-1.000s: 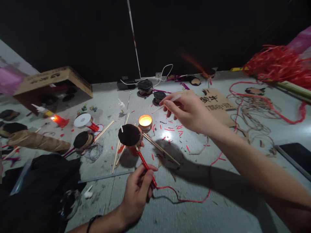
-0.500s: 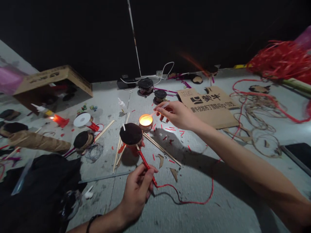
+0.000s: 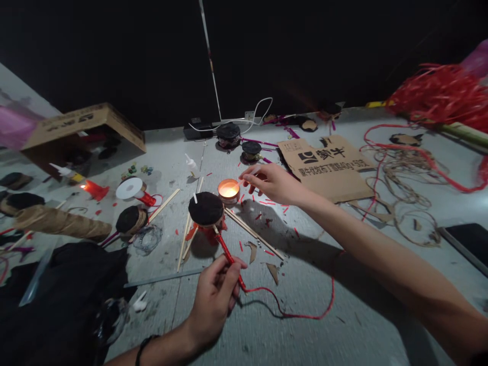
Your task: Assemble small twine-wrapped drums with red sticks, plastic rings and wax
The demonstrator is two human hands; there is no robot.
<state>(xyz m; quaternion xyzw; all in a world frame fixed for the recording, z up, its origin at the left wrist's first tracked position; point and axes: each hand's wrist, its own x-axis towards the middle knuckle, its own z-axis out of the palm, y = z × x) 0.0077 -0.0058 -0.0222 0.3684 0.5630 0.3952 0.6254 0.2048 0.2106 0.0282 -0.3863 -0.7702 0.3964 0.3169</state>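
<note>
My left hand [image 3: 219,290] is closed around the red-wrapped handle [image 3: 227,252] of a small rattle drum [image 3: 206,209]. The drum has a round black top with a small white piece on it, and a loose red cord [image 3: 301,316] trails rightward from the handle's lower end. Between thumb and fingers, my right hand [image 3: 267,181] pinches a thin translucent glue stick [image 3: 254,171]. Its tip is at the right rim of a lit candle in a round tin [image 3: 229,191]; whether it touches the flame is hard to see.
Wooden sticks [image 3: 251,231] and red scraps lie around the candle. A printed cardboard sheet [image 3: 331,178] is behind my right hand, with tangled twine [image 3: 415,193] and a phone [image 3: 467,244] rightward. Leftward are a spool [image 3: 129,188], a cardboard box [image 3: 80,127] and black cloth [image 3: 64,300].
My right hand has shifted slightly down, and the glue stick's tip has drawn back a little from above the candle toward its right edge. My left hand and the drum are nearly still.
</note>
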